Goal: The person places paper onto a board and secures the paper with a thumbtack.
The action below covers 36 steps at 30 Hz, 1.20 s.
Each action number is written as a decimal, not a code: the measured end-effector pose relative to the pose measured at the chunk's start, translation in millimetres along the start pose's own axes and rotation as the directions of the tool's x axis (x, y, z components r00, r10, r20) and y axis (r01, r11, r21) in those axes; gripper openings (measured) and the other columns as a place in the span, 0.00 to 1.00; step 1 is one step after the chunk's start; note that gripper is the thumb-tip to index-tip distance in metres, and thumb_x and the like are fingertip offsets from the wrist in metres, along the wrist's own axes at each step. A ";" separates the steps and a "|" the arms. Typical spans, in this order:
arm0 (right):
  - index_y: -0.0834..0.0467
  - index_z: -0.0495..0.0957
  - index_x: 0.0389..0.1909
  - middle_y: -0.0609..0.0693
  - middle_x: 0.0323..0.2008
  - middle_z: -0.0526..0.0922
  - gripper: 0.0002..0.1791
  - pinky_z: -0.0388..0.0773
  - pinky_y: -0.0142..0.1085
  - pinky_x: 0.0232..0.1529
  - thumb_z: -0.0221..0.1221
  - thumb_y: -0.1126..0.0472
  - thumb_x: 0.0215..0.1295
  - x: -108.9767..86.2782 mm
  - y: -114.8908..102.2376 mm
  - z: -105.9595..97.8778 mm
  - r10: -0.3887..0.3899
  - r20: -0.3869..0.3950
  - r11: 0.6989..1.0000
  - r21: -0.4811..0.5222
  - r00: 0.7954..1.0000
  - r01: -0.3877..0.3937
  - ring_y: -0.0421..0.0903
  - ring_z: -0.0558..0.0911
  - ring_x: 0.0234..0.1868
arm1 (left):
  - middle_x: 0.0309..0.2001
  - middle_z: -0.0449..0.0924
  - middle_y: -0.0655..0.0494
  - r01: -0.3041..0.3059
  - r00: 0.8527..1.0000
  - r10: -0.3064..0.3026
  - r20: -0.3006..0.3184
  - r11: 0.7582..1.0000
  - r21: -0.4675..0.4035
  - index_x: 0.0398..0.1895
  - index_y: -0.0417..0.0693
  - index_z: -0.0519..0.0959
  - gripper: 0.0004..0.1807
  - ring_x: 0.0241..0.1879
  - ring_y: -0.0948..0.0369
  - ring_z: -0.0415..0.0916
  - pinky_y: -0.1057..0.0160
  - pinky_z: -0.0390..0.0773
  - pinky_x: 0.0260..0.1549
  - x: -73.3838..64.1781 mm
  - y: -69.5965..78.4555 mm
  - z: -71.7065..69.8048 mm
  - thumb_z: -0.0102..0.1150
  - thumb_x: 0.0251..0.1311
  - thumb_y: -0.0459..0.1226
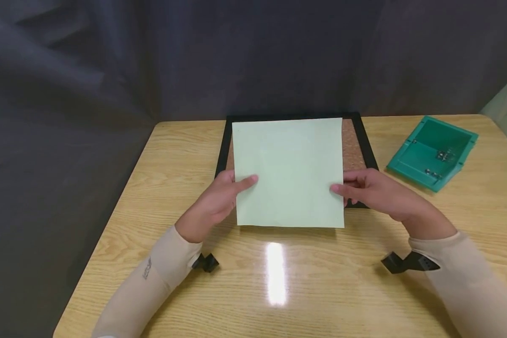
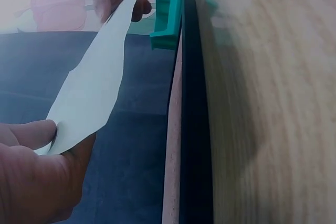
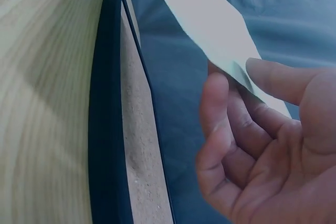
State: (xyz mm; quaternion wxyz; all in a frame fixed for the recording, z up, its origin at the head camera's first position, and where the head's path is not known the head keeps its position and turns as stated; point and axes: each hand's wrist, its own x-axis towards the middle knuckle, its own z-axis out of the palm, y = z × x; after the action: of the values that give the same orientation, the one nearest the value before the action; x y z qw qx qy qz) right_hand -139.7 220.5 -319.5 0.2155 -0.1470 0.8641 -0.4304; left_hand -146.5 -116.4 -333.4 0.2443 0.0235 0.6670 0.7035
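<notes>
A pale green sheet of paper (image 1: 289, 173) is held up between both hands, above a black-framed cork board (image 1: 355, 145). The left hand (image 1: 221, 197) pinches its left edge, thumb on the near face and fingers behind. At the opposite edge the right hand (image 1: 373, 192) pinches the sheet in the same way. In the right wrist view the paper (image 3: 220, 30) bends slightly under the thumb, and the fingers curl beneath it. Most of the cork surface is hidden behind the sheet in the head view; a strip of cork (image 3: 139, 124) shows in the right wrist view.
A green open bin (image 1: 414, 164) with several small metallic pieces (image 1: 442, 155) sits on the wooden table (image 1: 186, 159) right of the board. A dark cloth (image 1: 253, 56) hangs behind the table and along its left side.
</notes>
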 end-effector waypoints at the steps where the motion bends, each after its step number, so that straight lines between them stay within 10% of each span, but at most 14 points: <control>1: 0.58 0.81 0.48 0.46 0.37 0.85 0.18 0.75 0.36 0.38 0.54 0.48 0.75 0.4 0.7 0.6 0.001 0.000 1.000 0.007 1.000 -0.001 0.46 0.77 0.39 | 0.47 0.83 0.57 -0.003 1.000 0.003 0.000 1.000 -0.004 0.62 0.40 0.72 0.18 0.45 0.64 0.83 0.64 0.82 0.47 0.9 1.0 0.2 0.51 0.74 0.37; 20: 0.60 0.82 0.50 0.46 0.27 0.76 0.21 0.67 0.35 0.31 0.51 0.47 0.77 4.8 9.7 8.8 0.026 -0.046 0.999 0.026 0.999 -0.025 0.46 0.73 0.34 | 0.48 0.82 0.56 -0.008 0.999 0.004 -0.049 0.997 -0.078 0.66 0.44 0.69 0.19 0.41 0.65 0.84 0.64 0.84 0.40 15.7 8.9 2.8 0.49 0.75 0.38; 25: 0.61 0.77 0.33 0.48 0.23 0.71 0.23 0.66 0.37 0.29 0.50 0.45 0.76 5.6 9.2 6.6 0.039 -0.101 0.999 0.005 0.994 -0.039 0.52 0.72 0.31 | 0.40 0.82 0.59 0.024 0.998 -0.031 -0.062 0.994 -0.111 0.62 0.41 0.72 0.17 0.34 0.68 0.84 0.69 0.83 0.34 14.3 8.3 6.0 0.51 0.74 0.37; 29: 0.61 0.69 0.26 0.49 0.22 0.68 0.26 0.66 0.38 0.30 0.49 0.43 0.77 6.4 10.6 3.0 0.045 -0.125 0.999 0.005 0.991 -0.044 0.53 0.72 0.31 | 0.56 0.78 0.53 0.050 0.999 -0.052 -0.007 0.981 -0.189 0.68 0.40 0.66 0.23 0.40 0.64 0.86 0.77 0.79 0.27 11.9 6.8 10.1 0.51 0.74 0.35; 32: 0.60 0.69 0.27 0.49 0.23 0.70 0.25 0.70 0.39 0.34 0.48 0.43 0.77 8.5 13.2 -0.6 0.057 -0.137 0.998 0.017 0.989 -0.055 0.51 0.74 0.33 | 0.76 0.57 0.50 0.091 0.996 -0.086 0.034 0.969 -0.228 0.78 0.44 0.50 0.34 0.50 0.50 0.86 0.79 0.68 0.16 11.3 5.5 12.7 0.49 0.74 0.36; 36: 0.62 0.77 0.38 0.44 0.28 0.75 0.24 0.76 0.37 0.41 0.48 0.44 0.77 16.9 16.9 -1.3 0.061 -0.126 0.995 0.082 0.990 -0.051 0.49 0.78 0.34 | 0.80 0.44 0.51 0.074 0.997 -0.077 -0.004 0.972 -0.225 0.79 0.44 0.49 0.34 0.61 0.45 0.77 0.70 0.83 0.34 13.9 3.3 13.1 0.48 0.75 0.35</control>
State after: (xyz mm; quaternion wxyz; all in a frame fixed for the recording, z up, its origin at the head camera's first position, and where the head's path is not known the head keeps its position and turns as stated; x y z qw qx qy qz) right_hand -156.1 223.9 -336.5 0.1769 -0.0862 0.8624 -0.4664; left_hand -155.1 -99.0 -332.9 0.2679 -0.0340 0.5851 0.7647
